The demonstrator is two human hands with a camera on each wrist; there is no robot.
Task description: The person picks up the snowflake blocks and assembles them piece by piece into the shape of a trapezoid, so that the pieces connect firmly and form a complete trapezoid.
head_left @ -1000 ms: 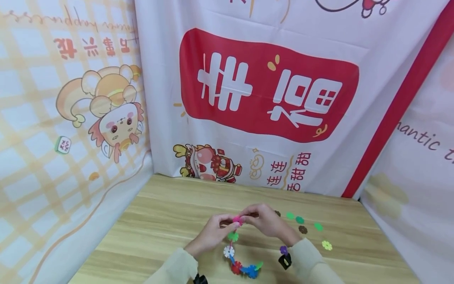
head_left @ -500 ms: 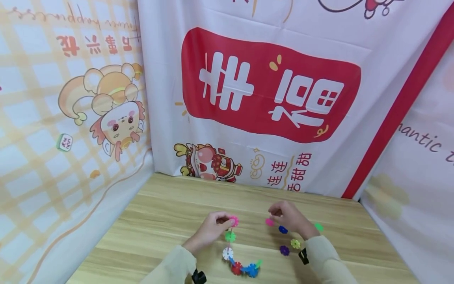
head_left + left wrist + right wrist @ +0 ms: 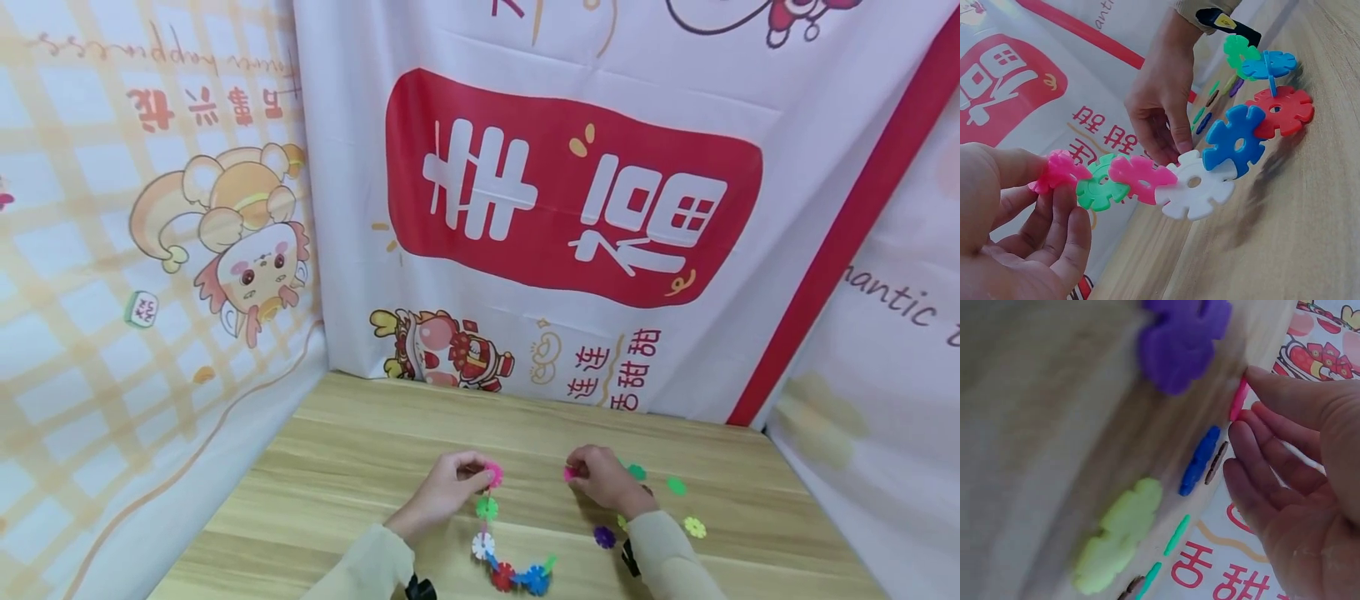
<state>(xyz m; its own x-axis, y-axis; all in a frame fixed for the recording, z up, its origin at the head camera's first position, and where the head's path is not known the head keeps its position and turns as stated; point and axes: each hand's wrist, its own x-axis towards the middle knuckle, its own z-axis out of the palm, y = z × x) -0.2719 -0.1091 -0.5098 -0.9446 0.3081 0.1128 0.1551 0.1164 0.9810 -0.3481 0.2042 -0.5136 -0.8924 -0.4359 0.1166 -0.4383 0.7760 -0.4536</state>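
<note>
My left hand pinches a pink notched snowflake disc between thumb and fingers. That disc is the end of a curved chain of interlocked discs: green, another pink, white, blue, red, blue and green. The chain's far part lies on the table, and its near end is raised by the hand. To the right, my right hand is down at the tabletop, thumb and fingertips at the edges of a loose pink disc, gripping it. Part of this disc is hidden by the fingers in the head view.
Loose discs lie around the right hand: purple, blue, yellow-green, brown and several green ones, such as one green disc. Printed cloth hangs behind and beside the wooden table.
My right hand has left the chain's end, moved right and come down onto a loose pink disc, which it now grips. My left hand keeps holding the chain in nearly the same place.
</note>
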